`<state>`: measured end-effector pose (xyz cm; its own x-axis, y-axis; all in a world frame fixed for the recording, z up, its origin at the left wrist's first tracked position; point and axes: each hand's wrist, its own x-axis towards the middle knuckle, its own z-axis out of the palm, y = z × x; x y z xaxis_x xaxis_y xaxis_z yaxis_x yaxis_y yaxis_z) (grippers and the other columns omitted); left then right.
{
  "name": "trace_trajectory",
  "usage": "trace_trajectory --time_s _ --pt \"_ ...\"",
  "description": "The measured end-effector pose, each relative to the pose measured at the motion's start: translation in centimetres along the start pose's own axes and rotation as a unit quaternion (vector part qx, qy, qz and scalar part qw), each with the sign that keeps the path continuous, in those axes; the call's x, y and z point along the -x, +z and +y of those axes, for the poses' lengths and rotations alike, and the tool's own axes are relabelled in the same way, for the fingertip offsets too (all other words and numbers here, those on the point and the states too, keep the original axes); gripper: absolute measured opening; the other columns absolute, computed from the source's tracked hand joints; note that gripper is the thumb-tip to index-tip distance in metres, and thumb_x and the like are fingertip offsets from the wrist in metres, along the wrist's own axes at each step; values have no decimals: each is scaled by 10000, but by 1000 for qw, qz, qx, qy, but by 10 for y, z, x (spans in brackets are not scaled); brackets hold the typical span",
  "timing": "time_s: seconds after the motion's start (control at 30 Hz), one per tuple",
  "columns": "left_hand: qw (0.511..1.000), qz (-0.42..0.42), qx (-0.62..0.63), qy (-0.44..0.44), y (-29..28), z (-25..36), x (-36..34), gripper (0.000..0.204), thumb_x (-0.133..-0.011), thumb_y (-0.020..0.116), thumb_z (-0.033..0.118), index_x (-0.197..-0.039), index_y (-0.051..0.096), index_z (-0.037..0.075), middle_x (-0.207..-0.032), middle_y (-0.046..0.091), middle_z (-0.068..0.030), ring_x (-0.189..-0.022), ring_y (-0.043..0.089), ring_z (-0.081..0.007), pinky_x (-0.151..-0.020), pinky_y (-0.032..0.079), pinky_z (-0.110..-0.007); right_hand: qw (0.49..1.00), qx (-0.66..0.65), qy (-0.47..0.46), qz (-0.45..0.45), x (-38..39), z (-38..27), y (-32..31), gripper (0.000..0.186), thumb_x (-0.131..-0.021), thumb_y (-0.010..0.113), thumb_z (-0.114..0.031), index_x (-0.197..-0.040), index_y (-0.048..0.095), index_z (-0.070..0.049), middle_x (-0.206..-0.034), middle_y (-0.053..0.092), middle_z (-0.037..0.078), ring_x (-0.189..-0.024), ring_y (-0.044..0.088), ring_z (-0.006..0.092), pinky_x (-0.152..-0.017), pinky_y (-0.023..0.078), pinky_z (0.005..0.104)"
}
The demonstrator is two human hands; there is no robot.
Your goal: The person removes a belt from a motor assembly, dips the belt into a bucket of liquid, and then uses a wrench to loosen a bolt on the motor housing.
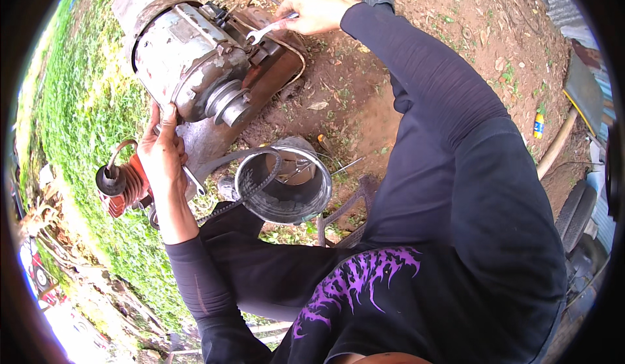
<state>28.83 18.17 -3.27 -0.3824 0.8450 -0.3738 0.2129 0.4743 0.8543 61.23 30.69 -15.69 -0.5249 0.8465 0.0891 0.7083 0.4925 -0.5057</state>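
A worn grey electric motor (179, 55) with a stepped metal pulley (228, 103) rests on a rusty brown metal base (277, 74). My right hand (317, 7), fingers closed, grips an open-end wrench (263, 32); the wrench's jaw lies by the bolts on the motor's far right side. Below the motor's near left end, my left hand (161, 152) is closed around a second wrench (194, 180), whose lower end sticks out past the palm. What that wrench's upper end touches is hidden. Beside my left wrist stands a red finned cylinder (133, 176) with a bent pipe.
Metal tools lie in a dark bucket (317, 198) between my legs, and a black drive belt (277, 168) hangs over its rim. At the right are a yellow bottle (538, 126), a shovel blade (581, 92) and black tires (576, 213). Grass (84, 116) borders the dirt on the left.
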Motion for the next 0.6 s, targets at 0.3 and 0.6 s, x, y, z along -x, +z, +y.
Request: trace_trajectory --time_s 0.3,0.6 --pt "1000 -3 6 26 1 -4 0 593 -944 762 300 -1456 549 90 -581 431 90 -451 302 -18 -416 232 -203 999 -14 -35 -35 -14 -5 6 371 -914 717 -450 -1102 771 -134 -975 745 144 -957 704 330 -866 542 442" --pt "1000 3 4 -7 3 2 1 495 -1004 679 204 -1475 537 149 -609 337 101 -475 278 -25 -433 227 -202 970 -170 14 -170 -30 2 5 335 -931 738 -310 -1113 755 -29 -1031 765 127 -925 705 236 -844 539 361"
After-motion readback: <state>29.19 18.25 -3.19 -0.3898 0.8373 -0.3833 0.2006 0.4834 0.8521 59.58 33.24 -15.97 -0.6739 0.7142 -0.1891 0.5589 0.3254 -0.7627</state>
